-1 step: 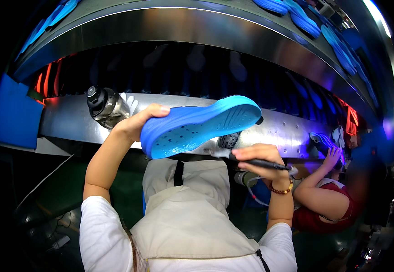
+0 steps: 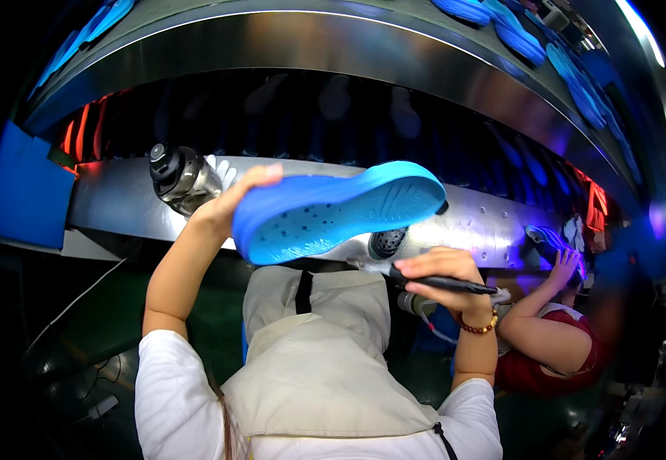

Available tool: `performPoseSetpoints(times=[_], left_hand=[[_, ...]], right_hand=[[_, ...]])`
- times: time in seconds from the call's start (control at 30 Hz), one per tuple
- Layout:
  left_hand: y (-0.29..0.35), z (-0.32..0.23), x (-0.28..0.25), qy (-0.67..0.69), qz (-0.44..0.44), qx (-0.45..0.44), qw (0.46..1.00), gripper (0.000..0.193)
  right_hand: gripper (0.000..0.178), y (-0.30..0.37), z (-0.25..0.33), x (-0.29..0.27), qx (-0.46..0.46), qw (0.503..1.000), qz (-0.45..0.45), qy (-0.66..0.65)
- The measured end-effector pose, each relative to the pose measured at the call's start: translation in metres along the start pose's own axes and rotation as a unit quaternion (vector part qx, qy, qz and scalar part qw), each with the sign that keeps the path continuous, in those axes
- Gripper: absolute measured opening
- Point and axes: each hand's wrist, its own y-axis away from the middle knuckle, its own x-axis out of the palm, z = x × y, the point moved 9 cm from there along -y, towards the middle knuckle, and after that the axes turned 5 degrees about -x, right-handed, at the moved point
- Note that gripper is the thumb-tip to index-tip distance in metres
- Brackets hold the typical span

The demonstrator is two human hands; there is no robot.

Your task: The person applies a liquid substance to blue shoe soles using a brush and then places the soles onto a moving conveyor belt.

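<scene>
A blue shoe sole is up off the metal bench, tilted so that its paler inner face, dotted at the left end and ridged toward the right, is turned to the wearer; that angle probably keeps the hollow in easy sight and reach. The left hand is closed on the sole's left end, one digit lying along its upper side wall and the rest hidden behind, a hold that seems chosen to leave the inner face uncovered. Just below the sole's lower edge, the right hand pinches a black-handled brush much like a pen, presumably for fine control, its pale tip pointing left; the two look apart, though depth is hard to judge. Partly behind the sole sits a dark perforated round thing, its use unclear. Left of the sole, a clear bottle with a black top stands beside a white glove-like thing, perhaps set there to stay out of the brush's way. Well to the sole's right, a co-worker's hand touches another shoe part, and above, more blue soles lie on an upper shelf.
</scene>
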Motion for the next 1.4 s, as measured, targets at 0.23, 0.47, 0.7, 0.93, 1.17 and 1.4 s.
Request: performPoseSetpoints(times=[0.23, 0.47, 0.7, 0.93, 1.17, 1.4], left_hand=[[-0.069, 0.038, 0.056, 0.259, 0.239, 0.091, 0.932, 0.092], [-0.088, 0.063, 0.061, 0.244, 0.127, 0.035, 0.961, 0.093], [-0.069, 0.021, 0.027, 0.248, 0.081, 0.168, 0.951, 0.088], [-0.055, 0.015, 0.097, 0.306, 0.204, 0.143, 0.919, 0.094], [-0.054, 0.009, 0.071, 0.313, 0.095, 0.197, 0.924, 0.09], [-0.049, -0.004, 0.072, 0.275, 0.145, 0.238, 0.92, 0.091]], right_hand=[[0.018, -0.011, -0.033, 0.002, 0.033, 0.97, -0.216, -0.106], [0.015, -0.029, -0.036, 0.008, 0.017, 0.971, -0.239, 0.014], [0.013, -0.02, 0.038, 0.058, -0.104, 0.988, -0.016, 0.113], [0.02, -0.036, 0.018, 0.001, -0.081, 0.972, -0.208, 0.075], [0.02, -0.023, 0.015, -0.004, -0.07, 0.98, -0.188, -0.008], [0.02, -0.027, 0.037, 0.025, -0.141, 0.983, -0.051, -0.104]])
